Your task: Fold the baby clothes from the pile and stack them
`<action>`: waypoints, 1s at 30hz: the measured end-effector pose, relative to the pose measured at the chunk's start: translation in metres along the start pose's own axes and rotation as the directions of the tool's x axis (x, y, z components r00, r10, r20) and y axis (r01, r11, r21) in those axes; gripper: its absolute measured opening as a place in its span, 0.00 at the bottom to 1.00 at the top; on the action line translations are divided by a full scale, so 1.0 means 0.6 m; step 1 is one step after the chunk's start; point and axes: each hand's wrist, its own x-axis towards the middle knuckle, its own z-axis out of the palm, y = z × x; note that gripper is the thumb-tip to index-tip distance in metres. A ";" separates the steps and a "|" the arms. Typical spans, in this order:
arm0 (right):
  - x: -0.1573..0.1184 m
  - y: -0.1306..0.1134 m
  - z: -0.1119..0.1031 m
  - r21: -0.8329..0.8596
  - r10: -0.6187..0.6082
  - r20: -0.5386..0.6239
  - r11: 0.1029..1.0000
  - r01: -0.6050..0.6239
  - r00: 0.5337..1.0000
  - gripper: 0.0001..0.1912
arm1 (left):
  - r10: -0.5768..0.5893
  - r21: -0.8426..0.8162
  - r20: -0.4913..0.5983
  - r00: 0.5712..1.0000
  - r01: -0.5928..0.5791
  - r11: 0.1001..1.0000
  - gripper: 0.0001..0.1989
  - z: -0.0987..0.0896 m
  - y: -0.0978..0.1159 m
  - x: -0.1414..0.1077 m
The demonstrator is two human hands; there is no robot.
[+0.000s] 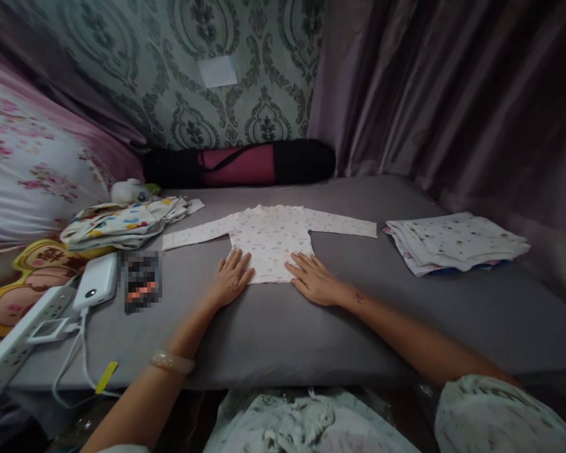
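A small white long-sleeved shirt point(271, 236) with a fine print lies flat on the grey sheet point(264, 346), its sleeves stretched out to both sides and its neckline facing away. On its lower left corner rests my left hand point(232, 278), palm down with the fingers spread. My right hand point(311, 277) lies the same way on the lower right corner. Neither hand grips anything. The bottom hem shows between the two hands.
Stacked folded cloths point(457, 242) lie at the right. At the left are patterned clothes point(117, 223), a white power bank point(95, 281) with a cable, a power strip point(21, 340) and a pixelated item point(141, 281). A long black-and-red bag point(240, 165) lies along the back.
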 end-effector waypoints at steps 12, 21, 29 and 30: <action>-0.049 0.111 -0.051 0.447 -0.098 0.040 0.892 0.070 0.994 0.21 | 0.165 -0.041 -0.241 0.956 -0.180 0.983 0.17 -0.015 -0.009 0.028; -0.013 0.276 -0.122 -0.195 0.598 -0.244 0.740 -0.643 0.763 0.20 | 0.256 -0.163 -0.255 0.932 -0.302 0.939 0.14 -0.024 0.079 0.098; 0.023 0.342 -0.128 -0.142 0.834 -0.047 0.540 -0.830 0.550 0.21 | 0.342 -0.248 -0.259 0.904 -0.404 0.880 0.14 -0.014 0.114 0.194; 0.027 0.347 -0.132 -0.122 0.847 -0.039 0.522 -0.844 0.530 0.21 | 0.346 -0.259 -0.265 0.900 -0.413 0.873 0.14 -0.012 0.117 0.207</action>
